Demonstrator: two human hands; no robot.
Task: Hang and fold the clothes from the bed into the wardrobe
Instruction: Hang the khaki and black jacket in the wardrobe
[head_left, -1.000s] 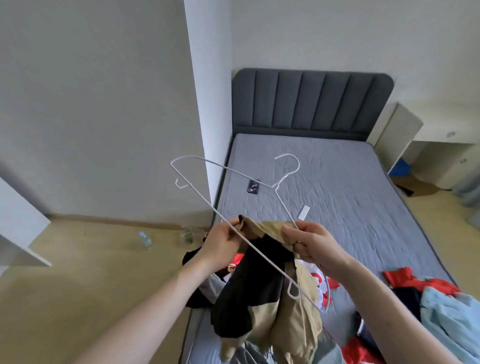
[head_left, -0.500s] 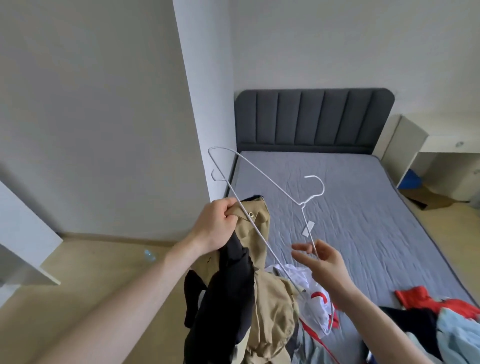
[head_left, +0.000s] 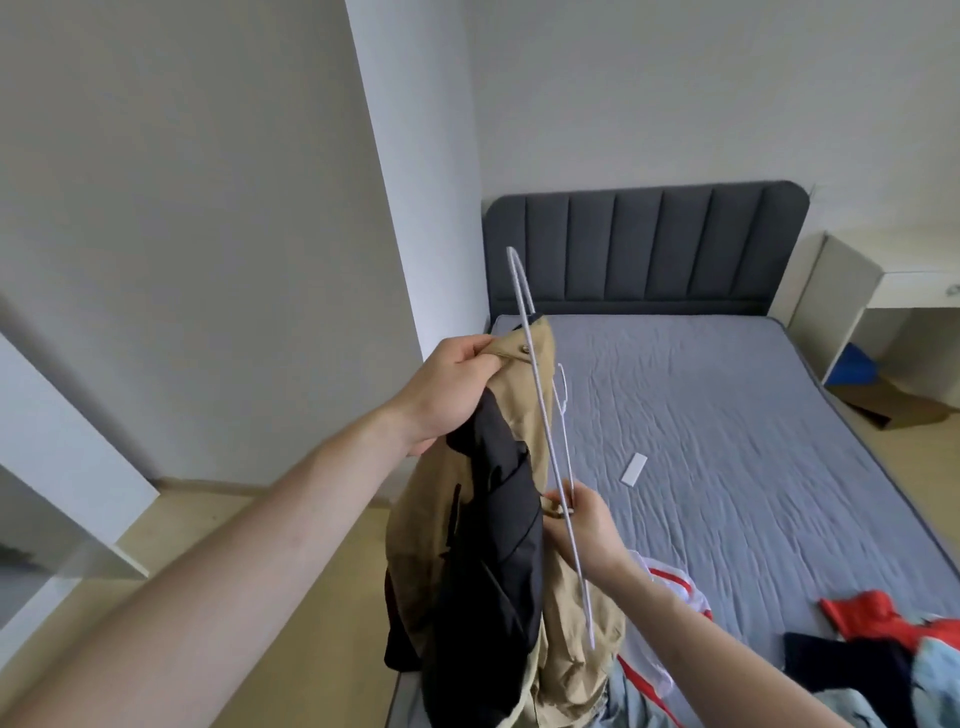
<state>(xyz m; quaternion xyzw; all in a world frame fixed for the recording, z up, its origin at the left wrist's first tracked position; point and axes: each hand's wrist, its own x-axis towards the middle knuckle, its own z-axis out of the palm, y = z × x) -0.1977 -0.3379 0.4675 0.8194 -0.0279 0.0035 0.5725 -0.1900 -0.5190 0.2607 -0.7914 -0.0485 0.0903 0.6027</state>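
Two hands raised over the bed's (head_left: 727, 441) near left corner. Left hand (head_left: 457, 389): fingers curled, gripping the top edge of the khaki-and-black garment (head_left: 498, 545), held up and hanging clear of the mattress. Right hand (head_left: 584, 525): fingers pinching the thin white wire hanger (head_left: 545, 431), seen edge-on, upright and slightly tilted, just beside the garment's snap button. More clothes (head_left: 883, 639) heaped at the bed's near end. Small white tag (head_left: 635, 469) flat on the grey mattress. Dark padded headboard (head_left: 644, 249) at the far end.
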